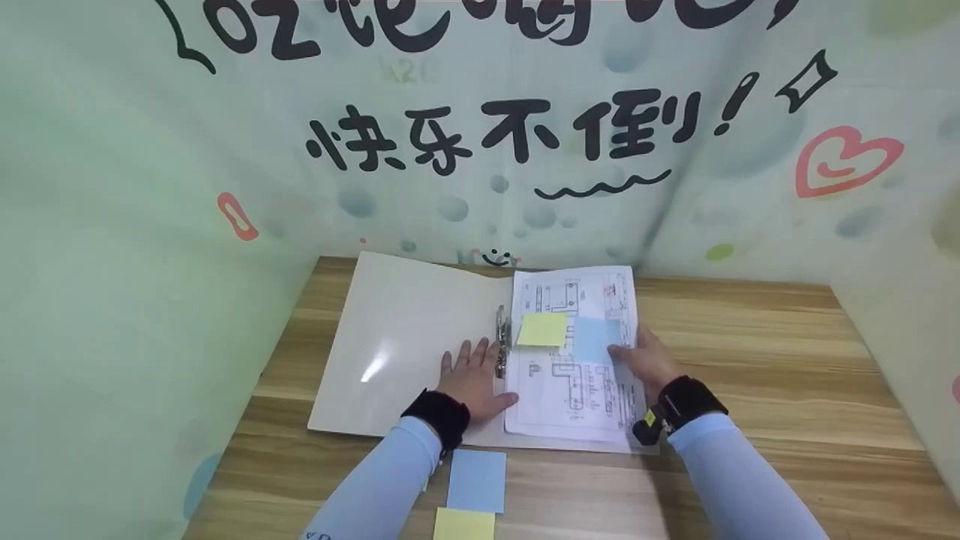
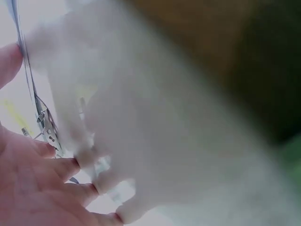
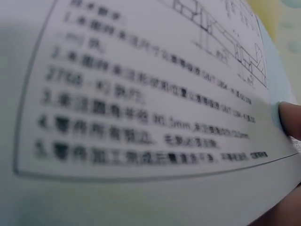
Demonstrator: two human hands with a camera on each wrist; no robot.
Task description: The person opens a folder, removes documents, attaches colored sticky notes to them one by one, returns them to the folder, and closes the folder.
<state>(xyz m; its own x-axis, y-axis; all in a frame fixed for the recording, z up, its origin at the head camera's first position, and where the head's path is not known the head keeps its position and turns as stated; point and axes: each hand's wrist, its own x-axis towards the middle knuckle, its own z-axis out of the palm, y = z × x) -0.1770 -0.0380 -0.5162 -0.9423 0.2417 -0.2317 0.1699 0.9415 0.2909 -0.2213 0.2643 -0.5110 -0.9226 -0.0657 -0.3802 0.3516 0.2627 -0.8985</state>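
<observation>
A white folder (image 1: pixel 405 322) lies spread open on the wooden table, with a metal clip (image 1: pixel 501 361) along its spine. Printed technical drawing sheets (image 1: pixel 544 405) rest on its right side. On the top sheet are a yellow sticky note (image 1: pixel 542 330) and a blue sticky note (image 1: pixel 596 339). My left hand (image 1: pixel 474 386) rests with spread fingers on the left cover beside the clip, its thumb at the sheets' inner edge. At the outer edge, my right hand (image 1: pixel 651 364) pinches the sheets, thumb on top by the blue note, fingers underneath; the right wrist view shows the paper bowed.
Near the table's front lie another blue sticky note (image 1: pixel 477 480) and another yellow sticky note (image 1: pixel 465 525), close to my left forearm. A printed fabric backdrop (image 1: pixel 450 225) rises behind and at both sides of the wooden table (image 1: pixel 765 375).
</observation>
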